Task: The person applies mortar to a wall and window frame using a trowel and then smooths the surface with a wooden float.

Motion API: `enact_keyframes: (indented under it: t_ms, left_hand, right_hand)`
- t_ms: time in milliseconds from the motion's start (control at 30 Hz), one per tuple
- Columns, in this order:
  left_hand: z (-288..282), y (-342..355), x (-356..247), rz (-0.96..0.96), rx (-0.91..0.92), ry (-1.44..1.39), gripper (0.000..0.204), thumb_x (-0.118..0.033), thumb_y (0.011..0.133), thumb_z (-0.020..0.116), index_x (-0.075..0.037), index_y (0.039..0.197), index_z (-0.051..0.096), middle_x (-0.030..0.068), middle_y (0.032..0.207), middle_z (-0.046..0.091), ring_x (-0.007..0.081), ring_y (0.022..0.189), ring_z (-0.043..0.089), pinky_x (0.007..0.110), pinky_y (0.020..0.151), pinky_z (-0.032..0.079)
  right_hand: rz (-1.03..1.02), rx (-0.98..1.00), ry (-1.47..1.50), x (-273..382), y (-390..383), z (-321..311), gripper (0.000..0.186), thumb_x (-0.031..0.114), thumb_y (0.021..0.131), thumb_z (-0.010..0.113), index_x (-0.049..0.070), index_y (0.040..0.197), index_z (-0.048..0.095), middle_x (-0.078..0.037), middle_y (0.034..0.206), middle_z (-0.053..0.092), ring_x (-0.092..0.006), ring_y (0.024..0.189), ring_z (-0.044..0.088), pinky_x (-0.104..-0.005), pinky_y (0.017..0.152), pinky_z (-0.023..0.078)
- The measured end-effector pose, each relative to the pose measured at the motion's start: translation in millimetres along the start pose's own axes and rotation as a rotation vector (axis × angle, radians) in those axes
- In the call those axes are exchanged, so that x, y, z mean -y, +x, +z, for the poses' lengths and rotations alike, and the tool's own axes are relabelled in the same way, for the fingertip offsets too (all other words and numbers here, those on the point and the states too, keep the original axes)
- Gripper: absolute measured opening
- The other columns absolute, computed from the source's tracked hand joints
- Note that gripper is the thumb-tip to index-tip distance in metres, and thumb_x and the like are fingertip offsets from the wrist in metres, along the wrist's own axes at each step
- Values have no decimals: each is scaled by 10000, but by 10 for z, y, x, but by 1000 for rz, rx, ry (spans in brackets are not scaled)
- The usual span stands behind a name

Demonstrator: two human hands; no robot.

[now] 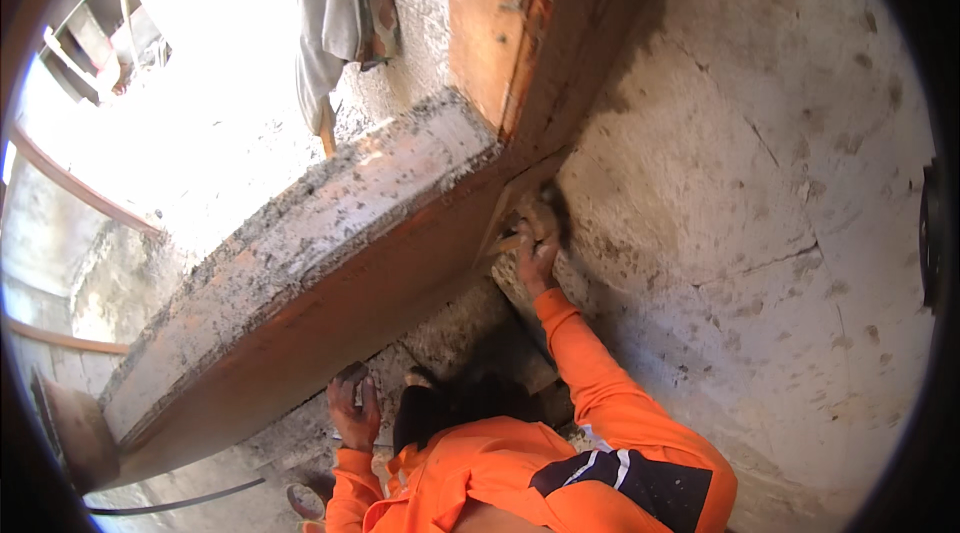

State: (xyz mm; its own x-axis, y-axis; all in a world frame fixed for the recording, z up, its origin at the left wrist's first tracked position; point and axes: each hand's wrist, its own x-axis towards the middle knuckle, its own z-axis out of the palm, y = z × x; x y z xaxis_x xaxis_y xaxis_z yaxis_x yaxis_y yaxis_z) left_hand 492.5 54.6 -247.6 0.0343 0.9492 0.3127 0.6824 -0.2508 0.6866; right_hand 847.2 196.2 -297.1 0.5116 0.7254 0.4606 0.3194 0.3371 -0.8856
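My right hand [538, 255] reaches up into the corner where the ledge meets the right-hand wall. Its fingers are closed round a flat trowel [507, 245] with a pale yellowish edge or handle, held against the reddish-brown side of the ledge [340, 305]. The hand and the corner's shadow hide part of the tool. Lower down and to the left, my left hand [355, 413] is raised just below the ledge with its fingers curled. Something dark shows at its fingertips, too small and shadowed to name.
A rough plastered wall [760, 183] with cracks and damp spots fills the right side. An orange-brown post [490, 23] rises from the ledge's far end. Grey cloth [325, 23] hangs beyond it. A round container [305, 501] stands low at the left.
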Motion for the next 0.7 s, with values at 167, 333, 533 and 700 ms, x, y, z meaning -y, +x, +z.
enact_keyframes:
  t_ms: [167, 333, 533, 700]
  left_hand:
    - [-36, -7, -81, 21, 51, 38, 132, -44, 845, 612, -39, 973, 643, 151, 1027, 651, 344, 967, 611, 410, 858, 479]
    - [69, -5, -90, 31, 72, 27, 125, -57, 861, 604, -42, 980, 640, 150, 1030, 653, 336, 964, 617, 399, 859, 483]
    - [97, 37, -100, 33, 74, 10, 117, -63, 862, 607, -41, 971, 644, 156, 1023, 654, 336, 958, 619, 401, 853, 480]
    - [127, 94, -90, -8, 92, -11, 137, -45, 832, 632, -37, 968, 652, 170, 993, 653, 365, 944, 615, 421, 834, 477]
  right_hand:
    - [-48, 52, -130, 301, 176, -34, 506, 245, 936, 574, -119, 1243, 399, -175, 1030, 648, -253, 849, 635, -380, 807, 495]
    - [-6, 88, -22, 496, 364, -76, 581, 264, 937, 563, -161, 1269, 345, -202, 1064, 639, -270, 910, 641, -373, 823, 499]
    - [74, -20, -76, 22, 16, -55, 718, 308, 951, 531, -177, 1377, 217, -208, 1134, 611, -272, 991, 611, -409, 902, 462]
    - [-304, -104, 59, 1450, 1010, 78, 567, 344, 955, 524, -87, 1297, 385, -184, 1069, 629, -250, 954, 624, -360, 830, 485]
